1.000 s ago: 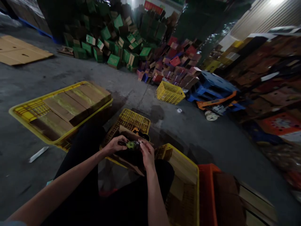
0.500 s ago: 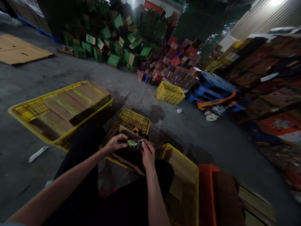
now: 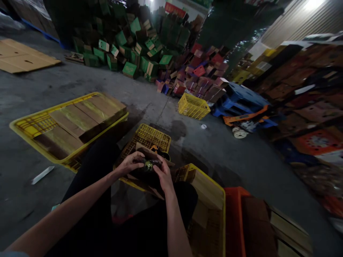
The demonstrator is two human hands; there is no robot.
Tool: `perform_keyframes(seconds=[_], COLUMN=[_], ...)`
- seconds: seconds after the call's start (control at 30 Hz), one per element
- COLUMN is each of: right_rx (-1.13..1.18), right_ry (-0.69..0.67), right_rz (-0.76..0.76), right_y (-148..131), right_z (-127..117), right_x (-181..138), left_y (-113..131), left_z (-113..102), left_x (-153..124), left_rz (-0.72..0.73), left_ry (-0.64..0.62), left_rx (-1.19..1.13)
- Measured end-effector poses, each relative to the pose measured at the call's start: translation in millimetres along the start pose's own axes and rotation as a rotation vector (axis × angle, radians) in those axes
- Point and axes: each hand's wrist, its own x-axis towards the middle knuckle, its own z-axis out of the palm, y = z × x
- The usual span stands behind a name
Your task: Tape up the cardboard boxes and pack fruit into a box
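My left hand [image 3: 132,162] and my right hand [image 3: 164,174] hold a small, shiny, dark-and-green bundle [image 3: 148,165] between them. Its surface glints like clear film; what is inside I cannot make out. The fingers of both hands are closed on its two ends. Below is an open cardboard box [image 3: 143,147], its dark inside mostly hidden by my hands. The box rests on a yellow plastic crate [image 3: 157,134]. Just behind the box's far flap lies an orange-and-black object [image 3: 154,148], partly covered.
To the left, a yellow crate [image 3: 40,117] holds taped cardboard boxes [image 3: 88,114]. On my right stand another yellow crate [image 3: 224,214] and a red crate [image 3: 235,210] with cardboard. Farther off are a small yellow crate [image 3: 193,107], an orange pallet jack [image 3: 245,117] and heaped green boxes [image 3: 130,69].
My right hand has shifted left and turned inward over the bundle. The bundle's green part now shows between both hands, with dark shiny film toward each side. My left hand has barely moved.
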Motion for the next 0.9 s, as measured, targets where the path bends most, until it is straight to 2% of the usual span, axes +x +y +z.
perform_keyframes(seconds=[0.23, 0.43, 0.57, 0.63, 0.73, 0.8, 0.9], right_rx=[0.004, 0.046, -0.027, -0.086, -0.167, -0.217, -0.262], right_ry=[-0.006, 0.175, 0.246, 0.191, 0.033, -0.055, -0.117], right_rz=[0.022, 0.05, -0.036, -0.076, -0.128, -0.153, -0.145], right_y=[1, 8, 5, 0, -7, -11, -13], right_z=[-1, -6, -8, -6, 0, 3, 5], right_x=[0, 3, 3, 2, -2, -3, -4], left_y=[0, -7, -6, -3, 2, 4, 6], left_z=[-1, -3, 0, 3, 7, 8, 6], left_x=[1, 3, -1, -3, -5, -5, -4], left_rz=[-0.011, -0.072, -0.156, -0.236, -0.336, -0.337, -0.252], left_ry=[-0.003, 0.032, -0.005, -0.046, -0.093, -0.084, -0.027], left_rx=[-0.033, -0.037, -0.055, -0.12, -0.236, -0.278, -0.288])
